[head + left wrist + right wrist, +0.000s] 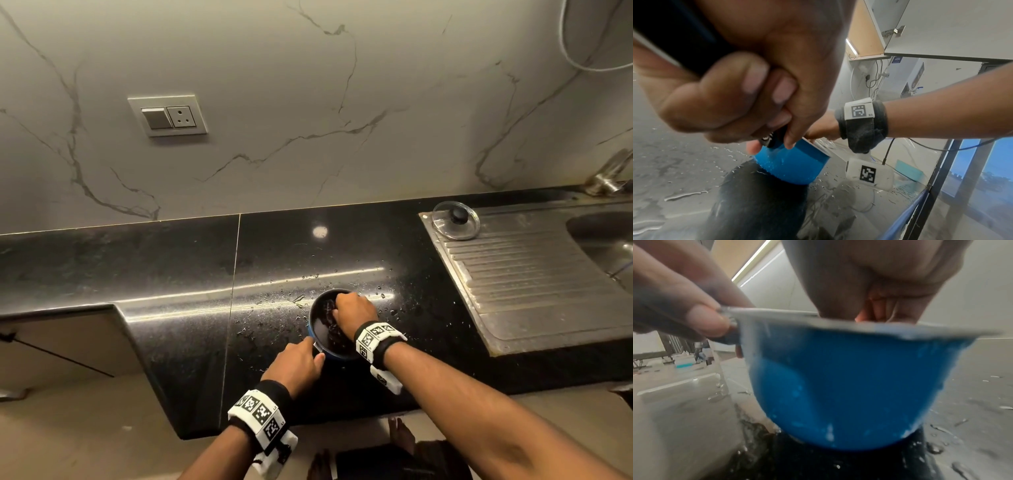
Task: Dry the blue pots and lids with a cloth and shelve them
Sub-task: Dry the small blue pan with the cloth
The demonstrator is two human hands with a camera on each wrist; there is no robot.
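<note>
Black granite bench (178, 274), wet with droplets around the work spot. Steel drainboard (534, 277) at right, sink basin (603, 236) beyond it. Glass lid (455, 221) with black knob lying flat on drainboard's far left corner, well apart from the pot. Blue pot (795, 164) sitting on bench near front edge, dark inside, blue outside with water drops, pale rim. Left hand (296, 366) at pot's near-left side, fingers (719, 104) curled and clamped round the pot's dark handle, thumb against the rim. Right hand (354, 308) reaching down into the pot from above, fingers bunched together on a dark cloth (329, 310) pressed against the inside; in right wrist view fingers dip behind the rim, cloth itself barely visible there. Marker-tagged wristbands on both wrists. Switch-and-socket plate (168, 115) on marble wall behind, tap (608, 178) at far right.
</note>
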